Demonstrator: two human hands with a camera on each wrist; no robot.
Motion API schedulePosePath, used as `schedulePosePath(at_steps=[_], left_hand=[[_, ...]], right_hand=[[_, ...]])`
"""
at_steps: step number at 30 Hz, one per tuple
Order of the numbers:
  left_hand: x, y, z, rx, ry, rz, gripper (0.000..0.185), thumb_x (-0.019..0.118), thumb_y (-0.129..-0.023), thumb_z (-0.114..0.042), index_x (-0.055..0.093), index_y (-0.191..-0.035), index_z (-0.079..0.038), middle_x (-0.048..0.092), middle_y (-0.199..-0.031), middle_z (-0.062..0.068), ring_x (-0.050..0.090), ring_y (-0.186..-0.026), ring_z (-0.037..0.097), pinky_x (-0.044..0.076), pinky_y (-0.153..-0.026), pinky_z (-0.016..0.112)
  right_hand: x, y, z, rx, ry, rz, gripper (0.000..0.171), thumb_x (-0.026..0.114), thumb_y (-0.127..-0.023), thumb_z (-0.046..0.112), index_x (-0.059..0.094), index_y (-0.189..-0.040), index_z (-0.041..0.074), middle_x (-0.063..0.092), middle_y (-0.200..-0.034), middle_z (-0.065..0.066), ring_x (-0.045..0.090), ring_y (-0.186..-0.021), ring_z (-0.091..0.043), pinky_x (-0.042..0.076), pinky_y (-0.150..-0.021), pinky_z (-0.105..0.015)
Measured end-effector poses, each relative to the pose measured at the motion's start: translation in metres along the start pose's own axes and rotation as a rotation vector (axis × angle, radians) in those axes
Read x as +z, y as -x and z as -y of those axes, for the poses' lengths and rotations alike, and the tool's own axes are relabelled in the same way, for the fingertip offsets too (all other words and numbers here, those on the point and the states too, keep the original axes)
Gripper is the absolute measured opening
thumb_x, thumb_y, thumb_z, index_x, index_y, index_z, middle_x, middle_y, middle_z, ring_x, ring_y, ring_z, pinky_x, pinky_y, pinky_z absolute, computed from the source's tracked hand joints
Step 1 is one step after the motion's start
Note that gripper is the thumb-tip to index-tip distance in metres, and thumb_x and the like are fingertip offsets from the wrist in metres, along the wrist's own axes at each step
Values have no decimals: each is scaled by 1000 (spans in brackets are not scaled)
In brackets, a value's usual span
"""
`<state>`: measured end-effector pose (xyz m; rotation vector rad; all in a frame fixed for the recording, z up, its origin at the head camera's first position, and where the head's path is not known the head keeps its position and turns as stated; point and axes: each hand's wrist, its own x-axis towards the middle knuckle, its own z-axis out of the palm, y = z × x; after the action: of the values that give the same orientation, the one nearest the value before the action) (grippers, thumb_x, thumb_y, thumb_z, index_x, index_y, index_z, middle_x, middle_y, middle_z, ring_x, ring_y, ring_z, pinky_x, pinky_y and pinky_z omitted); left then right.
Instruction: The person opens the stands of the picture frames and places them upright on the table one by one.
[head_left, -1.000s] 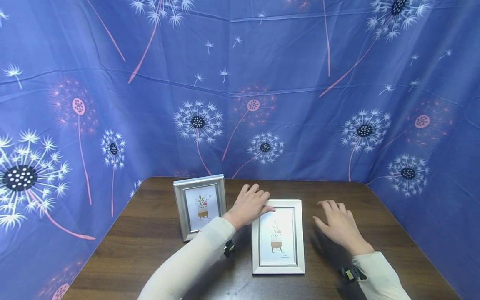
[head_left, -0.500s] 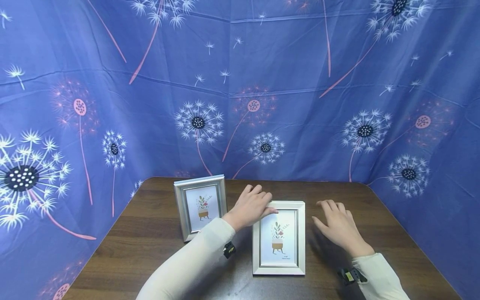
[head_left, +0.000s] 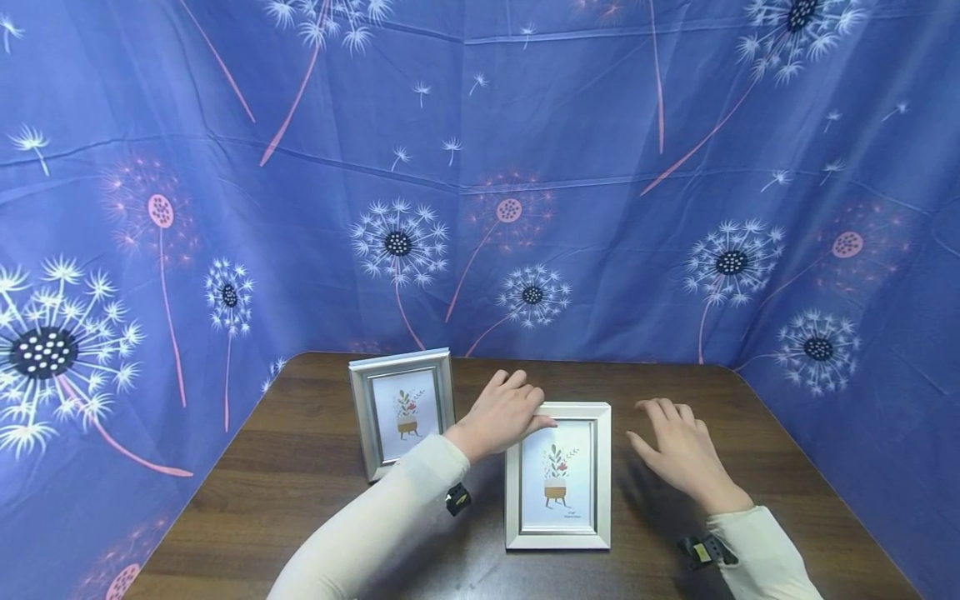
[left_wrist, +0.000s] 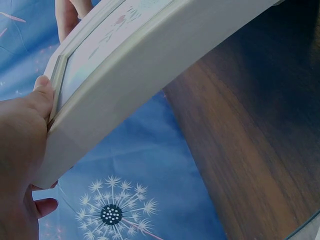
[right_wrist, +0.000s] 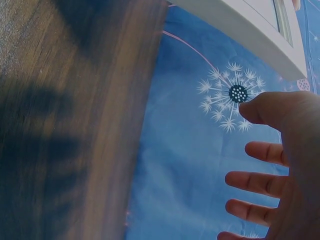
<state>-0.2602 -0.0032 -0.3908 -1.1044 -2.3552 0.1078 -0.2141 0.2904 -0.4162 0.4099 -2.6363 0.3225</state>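
A white picture frame with a potted-plant print stands tilted on the dark wooden table, its top edge raised and its bottom edge on the wood. My left hand grips the frame's top left corner. In the left wrist view the thumb lies on the front of the frame and fingers curl behind it. My right hand hovers to the right of the frame with fingers spread, holding nothing. The right wrist view shows that open hand apart from the frame's edge.
A silver picture frame with a similar print stands upright at the back left of the table, just left of my left hand. Blue dandelion-print cloth walls the table on three sides.
The white frame's top edge has risen off the table under my left hand, from lying flat to tilted. My right hand has barely moved.
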Motion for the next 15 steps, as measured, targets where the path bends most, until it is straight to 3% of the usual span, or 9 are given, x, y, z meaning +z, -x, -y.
schedulePosePath(at_steps=[5, 15], left_hand=[[-4, -1, 0, 19, 2, 29, 39, 45, -100, -55, 55, -89, -19, 61, -78, -11, 41, -81, 15, 33, -79, 31], [-16, -3, -1, 112, -32, -10, 40, 50, -96, -58, 53, -85, -20, 54, -77, -11, 43, -83, 15, 34, -80, 31]], right_hand=[[-3, 1, -1, -2, -9, 0, 39, 70, -87, 24, 57, -118, 3, 59, -115, -21, 50, -104, -48, 40, -75, -61], [-7, 2, -7, -25, -16, -13, 39, 70, -87, 24, 57, -117, 4, 59, -113, -20, 51, -103, -48, 40, -74, -60]])
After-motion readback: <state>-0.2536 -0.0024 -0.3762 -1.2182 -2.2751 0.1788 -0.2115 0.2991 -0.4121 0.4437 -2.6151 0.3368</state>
